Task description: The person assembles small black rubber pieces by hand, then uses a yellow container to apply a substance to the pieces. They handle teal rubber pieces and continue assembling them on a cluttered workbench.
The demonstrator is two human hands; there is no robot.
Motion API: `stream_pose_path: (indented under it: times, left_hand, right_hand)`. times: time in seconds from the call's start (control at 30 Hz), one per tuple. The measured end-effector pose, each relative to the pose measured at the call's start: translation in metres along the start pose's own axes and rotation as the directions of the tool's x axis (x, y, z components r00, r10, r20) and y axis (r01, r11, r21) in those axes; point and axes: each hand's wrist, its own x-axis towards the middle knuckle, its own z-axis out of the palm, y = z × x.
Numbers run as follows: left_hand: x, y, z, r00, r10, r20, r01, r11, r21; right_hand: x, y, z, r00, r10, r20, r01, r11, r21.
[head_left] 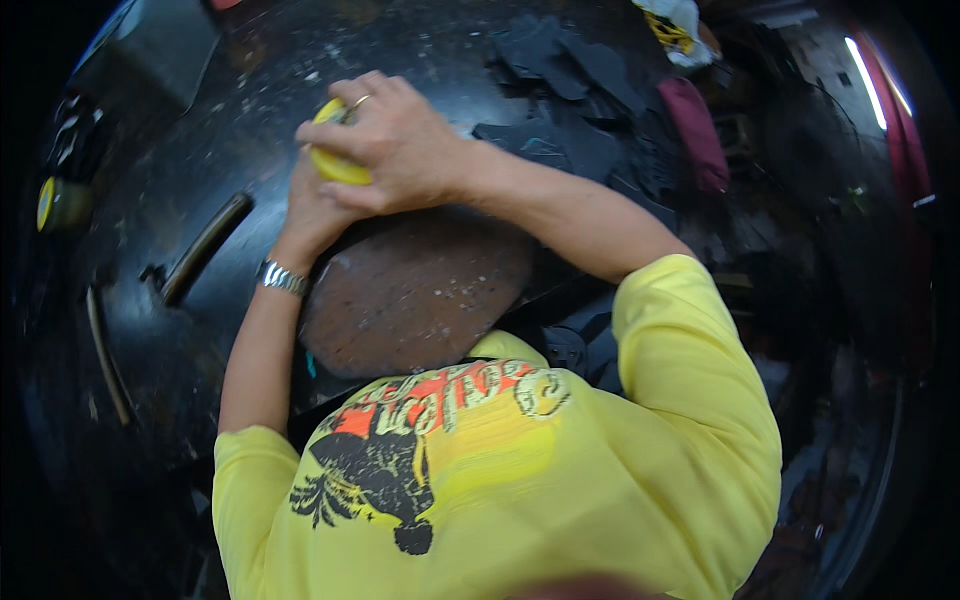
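Observation:
Both of my hands meet above the dark tabletop, left of centre. My right hand (410,145), with a ring on one finger, is closed round a yellow round lid-like thing (343,168). Its fingers cover much of it, so whether a container sits under it does not show. Directly below and against it is my left hand (315,210), with a metal watch on the wrist. The right hand and the yellow thing hide the left fingers. Nearest to my body, a worn brown board with rounded edges (420,290) lies below both hands.
A hammer-like tool (205,250) and a thin curved handle (107,355) lie on the dark table (250,130) at left. A yellow-lidded jar (62,205) stands at the far left. Dark cut sheets (570,140) and a maroon cloth-like piece (693,135) lie at right.

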Motion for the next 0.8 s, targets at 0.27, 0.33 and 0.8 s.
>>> stream_pose_path:
  times: [0.27, 0.33, 0.8]
  left_hand:
    - [-0.004, 0.012, -0.003, 0.996, -0.076, -0.049, 0.07, 0.991, -0.11]
    - [-0.004, 0.013, -0.003, 0.997, -0.033, -0.075, 0.024, 0.992, -0.126]
    - [-0.001, 0.006, -0.001, 0.995, 0.026, -0.093, -0.036, 0.994, -0.107]
  right_hand:
    - [0.0, -0.007, 0.016, 0.884, 0.337, -0.325, -0.225, 0.914, 0.337]
    - [0.002, -0.007, 0.016, 0.752, 0.515, -0.411, -0.26, 0.805, 0.533]
    - [-0.025, 0.067, -0.069, 0.769, 0.618, 0.163, 0.348, -0.62, 0.703]
